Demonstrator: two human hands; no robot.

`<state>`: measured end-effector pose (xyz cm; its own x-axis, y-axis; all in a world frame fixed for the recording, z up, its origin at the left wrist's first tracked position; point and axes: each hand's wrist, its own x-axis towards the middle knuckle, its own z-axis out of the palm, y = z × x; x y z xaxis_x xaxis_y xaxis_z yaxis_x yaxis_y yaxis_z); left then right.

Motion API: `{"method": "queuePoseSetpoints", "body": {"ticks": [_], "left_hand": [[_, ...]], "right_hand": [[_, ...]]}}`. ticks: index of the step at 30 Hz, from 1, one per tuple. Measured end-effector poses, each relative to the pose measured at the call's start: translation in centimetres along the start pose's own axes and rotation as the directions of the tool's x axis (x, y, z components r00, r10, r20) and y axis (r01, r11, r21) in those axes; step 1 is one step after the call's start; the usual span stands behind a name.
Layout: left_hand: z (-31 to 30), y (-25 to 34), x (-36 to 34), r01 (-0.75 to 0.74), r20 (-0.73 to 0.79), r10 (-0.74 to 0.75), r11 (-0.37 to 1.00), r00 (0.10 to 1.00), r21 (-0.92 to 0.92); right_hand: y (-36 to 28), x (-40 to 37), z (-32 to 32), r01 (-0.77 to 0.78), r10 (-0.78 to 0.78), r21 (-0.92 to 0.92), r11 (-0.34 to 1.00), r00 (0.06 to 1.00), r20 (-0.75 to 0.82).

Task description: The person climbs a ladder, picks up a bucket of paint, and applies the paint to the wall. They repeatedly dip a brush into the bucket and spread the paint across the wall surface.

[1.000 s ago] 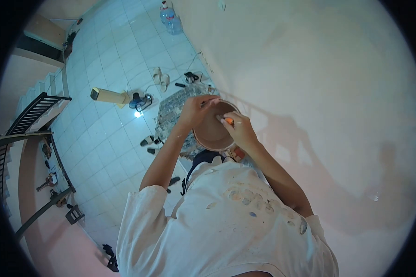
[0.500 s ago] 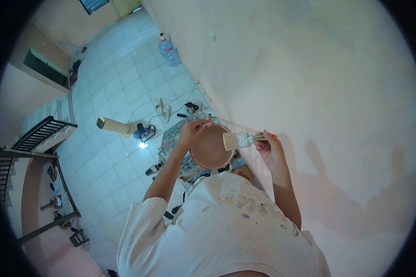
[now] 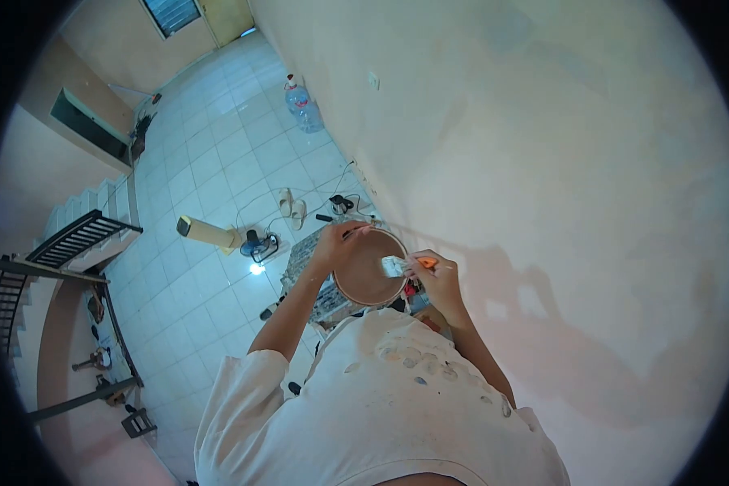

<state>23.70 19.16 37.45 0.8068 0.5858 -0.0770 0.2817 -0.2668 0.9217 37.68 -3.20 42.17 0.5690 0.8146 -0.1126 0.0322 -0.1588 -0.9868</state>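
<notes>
My left hand (image 3: 339, 244) grips the upper left rim of a round bucket (image 3: 360, 274) that shows a brownish-pink inside. My right hand (image 3: 436, 277) is closed around a paintbrush (image 3: 394, 266) with an orange handle end. The brush's head points left and down over the bucket's right side, and its bristle tips are hidden within the bucket. Pale splashes mark the front of my light shirt (image 3: 417, 405).
A pale wall (image 3: 559, 202) rises close on my right. Far below, on the tiled floor (image 3: 235, 154), are a fan (image 3: 255, 244), slippers (image 3: 292, 208), a yellowish column (image 3: 209, 233) and large water bottles (image 3: 304, 109). Stairs with a black railing (image 3: 85, 236) stand at the left.
My right hand has moved left and down, bringing the paintbrush from beside the bucket into its opening. My left hand stays on the rim. The view has shifted slightly.
</notes>
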Motion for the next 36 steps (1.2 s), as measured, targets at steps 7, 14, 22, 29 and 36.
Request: {"method": "queuePoseSetpoints", "body": {"ticks": [7,14,22,29,36], "left_hand": [[0.5,1.0,-0.3,-0.027,-0.097,0.03,0.999,0.995,0.03],[0.3,1.5,-0.4,-0.034,-0.079,0.037,0.999,0.996,0.038],[0.9,-0.1,0.1,-0.118,-0.126,0.117,0.993,0.985,0.002],[0.3,0.7,0.0,-0.008,-0.068,0.012,0.998,0.998,0.054],[0.7,-1.5,0.6,-0.134,-0.101,0.144,0.986,0.984,0.096]], "right_hand": [[0.7,1.6,3.0,0.164,-0.138,-0.336,0.927,0.985,0.1],[1.3,1.4,3.7,0.17,-0.121,-0.366,0.915,0.981,0.154],[2.3,1.6,3.3,0.196,-0.15,-0.34,0.92,0.976,0.158],[3.3,2.0,3.4,0.323,-0.24,-0.459,0.828,0.943,0.23],[5.2,2.7,0.1,-0.057,0.072,0.421,0.905,0.997,-0.021]]}}
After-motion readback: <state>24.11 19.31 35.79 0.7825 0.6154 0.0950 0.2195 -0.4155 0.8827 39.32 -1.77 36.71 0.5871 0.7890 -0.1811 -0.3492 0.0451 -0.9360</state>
